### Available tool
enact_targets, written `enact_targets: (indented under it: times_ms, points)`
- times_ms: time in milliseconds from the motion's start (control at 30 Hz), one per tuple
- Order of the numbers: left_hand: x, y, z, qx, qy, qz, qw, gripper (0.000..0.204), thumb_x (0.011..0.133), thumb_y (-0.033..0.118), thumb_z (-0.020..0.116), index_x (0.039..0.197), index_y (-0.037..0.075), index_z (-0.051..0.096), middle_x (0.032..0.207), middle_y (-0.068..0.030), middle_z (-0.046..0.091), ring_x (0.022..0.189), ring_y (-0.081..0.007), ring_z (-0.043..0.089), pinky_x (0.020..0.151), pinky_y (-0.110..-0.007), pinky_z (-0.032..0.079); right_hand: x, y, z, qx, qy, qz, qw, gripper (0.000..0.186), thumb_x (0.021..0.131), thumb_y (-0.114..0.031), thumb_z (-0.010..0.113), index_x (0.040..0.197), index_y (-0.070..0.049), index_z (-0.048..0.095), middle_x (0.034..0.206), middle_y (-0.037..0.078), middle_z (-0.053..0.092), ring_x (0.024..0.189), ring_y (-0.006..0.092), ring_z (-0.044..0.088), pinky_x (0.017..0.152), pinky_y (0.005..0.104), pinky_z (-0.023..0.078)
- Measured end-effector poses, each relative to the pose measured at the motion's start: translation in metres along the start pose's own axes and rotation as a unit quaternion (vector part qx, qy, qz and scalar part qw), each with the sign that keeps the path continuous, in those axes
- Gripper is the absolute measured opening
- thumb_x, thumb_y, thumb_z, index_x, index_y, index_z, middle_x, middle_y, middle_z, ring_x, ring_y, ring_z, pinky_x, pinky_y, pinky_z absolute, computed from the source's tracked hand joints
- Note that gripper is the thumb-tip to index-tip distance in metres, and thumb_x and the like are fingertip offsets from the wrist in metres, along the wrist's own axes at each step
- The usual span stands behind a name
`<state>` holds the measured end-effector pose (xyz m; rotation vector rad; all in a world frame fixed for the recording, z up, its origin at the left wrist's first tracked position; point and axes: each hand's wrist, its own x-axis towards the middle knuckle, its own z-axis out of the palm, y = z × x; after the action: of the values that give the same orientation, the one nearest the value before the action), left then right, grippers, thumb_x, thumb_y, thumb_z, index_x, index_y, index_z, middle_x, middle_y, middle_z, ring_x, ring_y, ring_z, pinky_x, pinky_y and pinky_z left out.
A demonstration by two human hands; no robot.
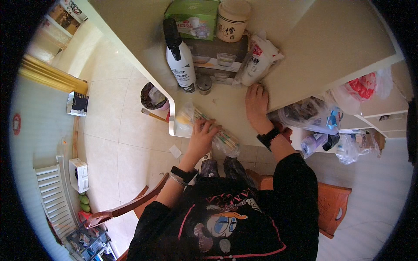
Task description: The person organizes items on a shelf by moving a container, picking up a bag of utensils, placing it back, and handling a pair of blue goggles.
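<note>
My left hand [202,138] grips a clear plastic bag of long, thin sticks [225,139], like chopsticks, lying slanted over the front edge of a cream shelf [217,106]. My right hand [257,104] rests on the shelf at its right, fingers bent loosely on the surface, just below an upright white package in clear plastic [257,61]. Behind them stand a white spray bottle with a black top [180,65], a small metal-lidded jar [203,85], a dark box picturing glass bowls [222,57], a green box [191,19] and a cream canister [233,19].
Cream side panels [331,48] flank the shelf; bags and a clear container [305,114] fill a right-hand compartment. Down on the tiled floor [109,130] are a bin [152,95] and a white box [78,175]. Wooden chairs [331,204] stand either side of me. A radiator [50,200] lines the left wall.
</note>
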<state>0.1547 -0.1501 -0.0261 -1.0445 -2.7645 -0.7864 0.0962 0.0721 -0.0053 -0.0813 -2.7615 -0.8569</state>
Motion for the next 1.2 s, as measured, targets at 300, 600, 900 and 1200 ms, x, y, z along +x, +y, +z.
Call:
enact_targets:
  times_ms: [300, 600, 900, 1200]
  points:
    - [0.0, -0.001, 0.002, -0.023, -0.006, -0.007, 1.0, 0.057, 0.058, -0.009, 0.052, 0.109, 0.016, 0.054, 0.118, -0.0081, 0.046, 0.112, -0.0364, 0.035, 0.099, -0.047, 0.031, 0.009, -0.003, 0.007, -0.002, -0.004, 0.037, 0.999, 0.035, 0.075, -0.01, 0.055, 0.109, 0.0, 0.054, 0.108, 0.014, 0.051, 0.091, 0.0233, 0.053, 0.071, 0.0331, 0.046]
    - [0.002, 0.002, -0.001, 0.01, -0.018, -0.005, 1.0, 0.05, 0.059, -0.003, 0.055, 0.105, 0.015, 0.056, 0.117, -0.0075, 0.046, 0.11, -0.0353, 0.037, 0.099, -0.046, 0.031, 0.032, -0.044, -0.061, 0.321, 0.016, -0.136, 0.937, 0.034, 0.075, -0.011, 0.054, 0.108, -0.005, 0.051, 0.106, 0.012, 0.051, 0.092, 0.0274, 0.055, 0.071, 0.0358, 0.051]
    - [0.0, -0.001, 0.002, 0.021, -0.006, 0.006, 1.0, 0.052, 0.058, -0.003, 0.056, 0.107, 0.016, 0.055, 0.117, -0.0072, 0.046, 0.108, -0.0342, 0.038, 0.097, -0.044, 0.034, 0.056, -0.069, -0.058, 0.449, -0.023, -0.13, 0.884, 0.039, 0.077, -0.01, 0.051, 0.116, -0.008, 0.047, 0.112, 0.016, 0.047, 0.099, 0.0328, 0.051, 0.081, 0.0416, 0.047]
    - [0.0, 0.0, 0.001, 0.033, -0.009, 0.012, 0.999, 0.054, 0.055, -0.001, 0.058, 0.106, 0.016, 0.055, 0.116, -0.007, 0.046, 0.108, -0.0348, 0.038, 0.098, -0.045, 0.032, 0.018, -0.001, -0.005, 0.207, 0.021, -0.044, 0.977, 0.03, 0.075, -0.012, 0.054, 0.103, -0.003, 0.053, 0.099, 0.014, 0.056, 0.091, 0.0277, 0.053, 0.077, 0.0405, 0.043]
